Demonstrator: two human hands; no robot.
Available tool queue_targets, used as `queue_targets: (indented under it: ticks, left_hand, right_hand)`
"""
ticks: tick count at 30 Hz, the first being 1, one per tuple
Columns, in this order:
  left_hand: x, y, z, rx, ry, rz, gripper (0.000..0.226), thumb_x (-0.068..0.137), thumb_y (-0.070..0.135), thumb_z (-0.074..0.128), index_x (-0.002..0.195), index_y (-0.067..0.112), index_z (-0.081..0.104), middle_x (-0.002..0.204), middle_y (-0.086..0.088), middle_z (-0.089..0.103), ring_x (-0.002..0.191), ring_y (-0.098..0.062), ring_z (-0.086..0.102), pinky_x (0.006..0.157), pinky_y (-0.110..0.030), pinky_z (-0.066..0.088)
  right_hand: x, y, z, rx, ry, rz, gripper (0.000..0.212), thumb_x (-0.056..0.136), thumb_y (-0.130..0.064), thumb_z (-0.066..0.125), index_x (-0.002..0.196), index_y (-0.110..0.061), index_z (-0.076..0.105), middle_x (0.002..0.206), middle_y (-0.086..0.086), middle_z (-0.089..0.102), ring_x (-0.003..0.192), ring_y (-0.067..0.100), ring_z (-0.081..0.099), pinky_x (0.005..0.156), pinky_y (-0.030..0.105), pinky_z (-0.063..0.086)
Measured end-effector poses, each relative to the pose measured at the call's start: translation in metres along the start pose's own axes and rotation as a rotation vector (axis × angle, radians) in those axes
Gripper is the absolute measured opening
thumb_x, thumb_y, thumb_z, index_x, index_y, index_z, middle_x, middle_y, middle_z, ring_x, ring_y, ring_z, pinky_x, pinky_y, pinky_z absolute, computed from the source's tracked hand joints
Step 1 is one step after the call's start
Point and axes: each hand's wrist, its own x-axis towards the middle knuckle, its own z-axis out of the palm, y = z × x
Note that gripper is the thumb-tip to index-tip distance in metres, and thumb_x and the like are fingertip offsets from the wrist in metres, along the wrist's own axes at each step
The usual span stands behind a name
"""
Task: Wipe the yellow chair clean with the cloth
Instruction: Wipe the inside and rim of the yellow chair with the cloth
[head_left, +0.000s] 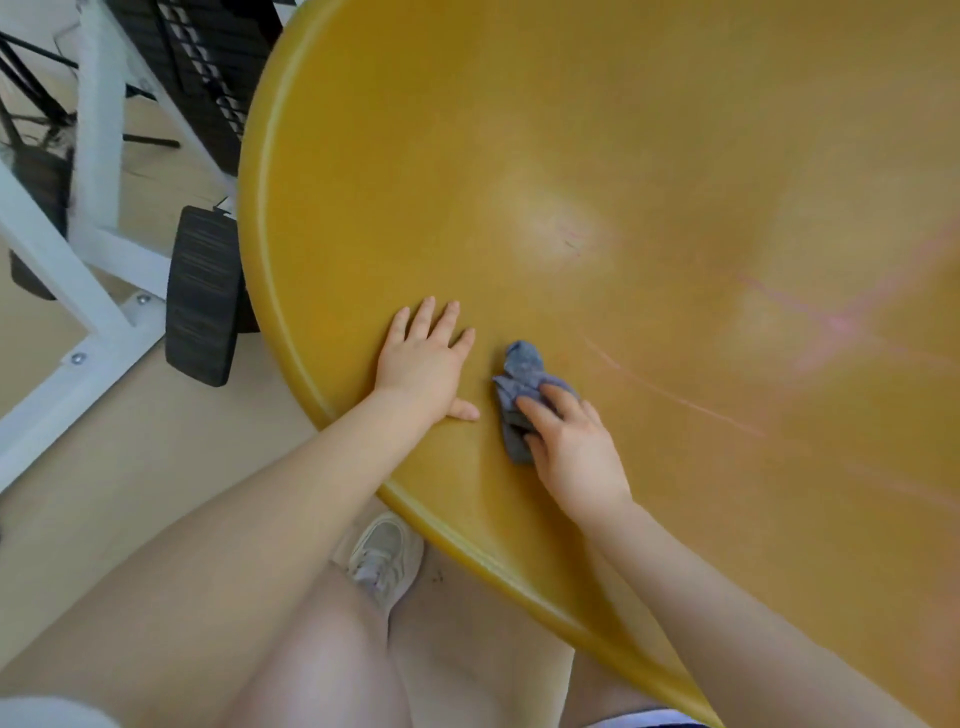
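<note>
Cloth (522, 384) gripped by right hand (571, 441) on yellow chair (571, 130); left hand (423, 358) laid flat, fingers straight; pink marks (831, 322) lie rightward, nearer the right hand

Yellow chair (597, 156): glossy curved seat, faint pink streaks toward 3 o'clock; cloth (519, 387): crumpled grey-blue, lying near its 7 o'clock rim.

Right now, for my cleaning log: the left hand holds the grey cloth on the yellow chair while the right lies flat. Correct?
Reversed. The head view shows the right hand holding the grey cloth on the yellow chair, while the left hand lies flat.
</note>
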Motion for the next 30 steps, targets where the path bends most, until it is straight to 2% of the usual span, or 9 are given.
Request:
queue_targets:
  ticks: [3, 6, 8, 11, 13, 17, 22, 26, 30]
  left_hand:
    - [0.002, -0.001, 0.001, -0.014, 0.006, 0.007, 0.096, 0.077, 0.067, 0.052, 0.150, 0.024, 0.007, 0.158, -0.005, -0.010, 0.144, -0.030, -0.009, 0.116, -0.043, -0.002]
    - [0.001, -0.003, 0.000, -0.021, 0.013, 0.022, 0.096, 0.078, 0.067, 0.052, 0.150, 0.023, 0.006, 0.158, -0.005, -0.010, 0.144, -0.030, -0.009, 0.117, -0.042, -0.001]
    - [0.000, -0.003, 0.001, -0.024, 0.021, 0.028, 0.096, 0.078, 0.068, 0.051, 0.150, 0.022, 0.006, 0.158, -0.005, -0.009, 0.145, -0.029, -0.009, 0.117, -0.040, -0.001]
    - [0.001, -0.006, 0.001, -0.030, 0.036, 0.044, 0.097, 0.077, 0.068, 0.052, 0.150, 0.022, 0.008, 0.158, -0.005, -0.007, 0.145, -0.029, -0.007, 0.117, -0.039, 0.000]
    - [0.002, -0.006, 0.000, -0.019, 0.034, 0.049, 0.097, 0.076, 0.068, 0.053, 0.150, 0.022, 0.010, 0.158, -0.006, -0.005, 0.145, -0.030, -0.004, 0.117, -0.039, 0.002]
    - [0.007, -0.005, -0.005, 0.009, 0.069, 0.069, 0.087, 0.078, 0.062, 0.056, 0.147, 0.020, 0.022, 0.155, -0.009, 0.011, 0.142, -0.031, 0.009, 0.115, -0.041, 0.010]
    - [0.031, -0.006, -0.018, -0.075, 0.164, 0.104, 0.067, 0.079, 0.053, 0.061, 0.133, 0.017, 0.043, 0.141, -0.006, 0.032, 0.131, -0.027, 0.028, 0.106, -0.037, 0.025]
    - [0.056, -0.004, -0.028, -0.085, 0.191, 0.073, 0.088, 0.077, 0.050, 0.066, 0.145, 0.012, 0.023, 0.157, -0.011, 0.001, 0.143, -0.027, 0.010, 0.114, -0.038, 0.015]
    - [0.073, -0.009, -0.031, 0.043, 0.220, -0.023, 0.118, 0.069, 0.063, 0.065, 0.148, 0.006, -0.001, 0.155, -0.016, -0.019, 0.145, -0.028, -0.010, 0.116, -0.040, -0.004]
  right_hand:
    - [0.003, 0.000, 0.003, -0.039, 0.009, -0.105, 0.045, 0.058, 0.002, 0.076, 0.100, -0.012, 0.072, 0.107, 0.022, 0.067, 0.073, 0.037, 0.062, 0.065, 0.037, 0.056]
    - [0.038, -0.001, 0.003, -0.084, 0.044, -0.099, 0.034, 0.069, -0.013, 0.055, 0.098, -0.018, 0.073, 0.097, 0.014, 0.071, 0.067, 0.035, 0.060, 0.055, 0.033, 0.054]
    - [0.064, 0.001, 0.003, -0.148, 0.062, -0.091, 0.038, 0.077, -0.015, 0.044, 0.103, -0.019, 0.071, 0.104, 0.014, 0.070, 0.077, 0.037, 0.060, 0.055, 0.034, 0.051]
    - [0.102, 0.012, 0.004, -0.253, 0.010, 0.028, 0.043, 0.093, -0.009, 0.041, 0.132, -0.025, 0.049, 0.139, 0.010, 0.047, 0.115, 0.035, 0.042, 0.076, 0.039, 0.045]
    - [0.117, 0.015, 0.001, -0.261, -0.001, 0.119, 0.046, 0.096, -0.010, 0.039, 0.139, -0.028, 0.039, 0.145, 0.008, 0.037, 0.119, 0.033, 0.034, 0.080, 0.038, 0.041]
    - [0.102, 0.007, 0.005, -0.189, 0.012, 0.118, 0.044, 0.094, -0.009, 0.044, 0.135, -0.025, 0.045, 0.137, 0.012, 0.044, 0.106, 0.035, 0.041, 0.075, 0.038, 0.042]
    - [0.069, 0.003, 0.014, -0.165, 0.189, -0.060, 0.029, 0.074, -0.014, 0.055, 0.094, -0.022, 0.073, 0.091, 0.009, 0.069, 0.061, 0.030, 0.053, 0.041, 0.023, 0.040]
    - [0.104, 0.014, 0.009, -0.225, 0.218, -0.001, 0.030, 0.070, -0.013, 0.057, 0.093, -0.022, 0.074, 0.091, 0.009, 0.070, 0.064, 0.032, 0.056, 0.042, 0.024, 0.040]
    - [0.156, 0.038, -0.004, -0.269, 0.176, 0.187, 0.031, 0.091, -0.016, 0.050, 0.118, -0.024, 0.061, 0.124, 0.011, 0.054, 0.103, 0.036, 0.046, 0.068, 0.036, 0.042]
